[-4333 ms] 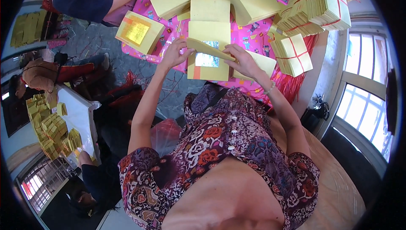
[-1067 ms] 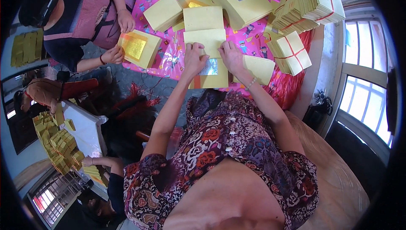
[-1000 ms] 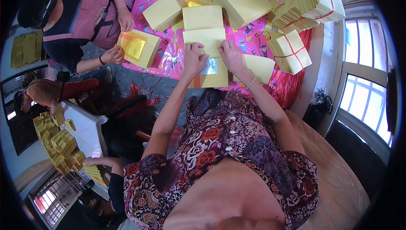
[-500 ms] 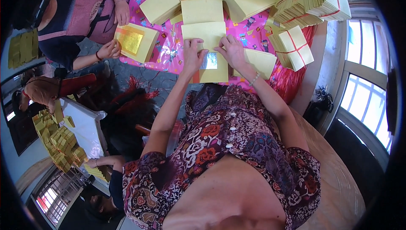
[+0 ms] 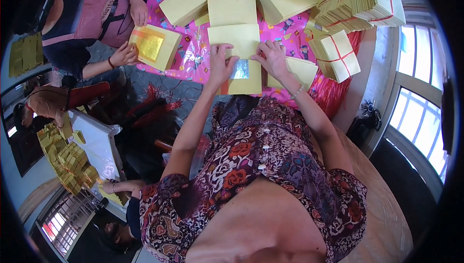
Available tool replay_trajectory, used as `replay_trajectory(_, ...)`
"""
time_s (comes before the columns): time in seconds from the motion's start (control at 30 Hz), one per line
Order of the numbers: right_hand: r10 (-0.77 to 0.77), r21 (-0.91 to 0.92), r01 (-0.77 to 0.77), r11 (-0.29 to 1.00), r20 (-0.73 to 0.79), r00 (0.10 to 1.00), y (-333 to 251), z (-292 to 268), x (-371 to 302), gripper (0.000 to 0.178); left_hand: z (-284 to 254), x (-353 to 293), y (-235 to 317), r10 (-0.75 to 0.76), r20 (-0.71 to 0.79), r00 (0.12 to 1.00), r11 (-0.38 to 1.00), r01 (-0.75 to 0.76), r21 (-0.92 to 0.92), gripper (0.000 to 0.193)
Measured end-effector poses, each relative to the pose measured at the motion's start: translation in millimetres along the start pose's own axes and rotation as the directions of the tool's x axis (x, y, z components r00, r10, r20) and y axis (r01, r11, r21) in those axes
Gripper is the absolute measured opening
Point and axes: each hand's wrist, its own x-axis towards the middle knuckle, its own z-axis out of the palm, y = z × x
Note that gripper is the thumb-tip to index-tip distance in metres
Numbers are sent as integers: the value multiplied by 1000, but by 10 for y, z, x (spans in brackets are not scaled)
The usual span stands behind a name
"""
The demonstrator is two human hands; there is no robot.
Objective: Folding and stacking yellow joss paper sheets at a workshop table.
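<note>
The yellow paper (image 5: 249, 86) with the silver foil patch (image 5: 239, 71) is set at the near edge of the pink patterned cloth (image 5: 197, 54), between both hands. Its far part is touched at the left by the left hand (image 5: 223, 65) and at the right edge by the right hand (image 5: 271, 59). The left fingers are curled, the thumb laid toward the foil; the right fingers are loosely spread, with thumb and forefinger brought close at the edge. Whether paper is pinched by either hand cannot be told.

The step in hand is judged to be the folding or squaring of a paper layer across the foil. For that, both side edges seem to need even guiding, with the foil kept flat.

A plain yellow block (image 5: 232, 11) is set beyond, a red-tied bundle (image 5: 338, 56) far to the right. At the left, a gold-foiled stack (image 5: 151, 45) is touched by a co-worker's hand (image 5: 124, 55).
</note>
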Motion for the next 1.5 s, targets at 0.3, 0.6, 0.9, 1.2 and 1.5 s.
replay_trajectory(0.3,46,-26,-45,999,27,999,115,-40,-13,32,50,-6,-58,8,-16,1000,1000,-9,-21,39)
replay_trajectory(0.6,44,-100,-50,994,-53,998,4,-63,103,39,82,34,-150,68,-29,997,997,-66,45,41)
replay_trajectory(0.9,11,-145,-15,989,-32,999,-200,150,145,38,101,52,-99,53,-33,998,998,-52,27,42)
replay_trajectory(1.2,-98,-72,106,992,114,989,-256,134,295,33,77,77,-92,95,-31,995,992,-92,90,41)
replay_trajectory(1.5,-74,-83,93,992,202,977,-276,105,362,32,-178,43,-231,64,-82,995,984,-49,169,37)
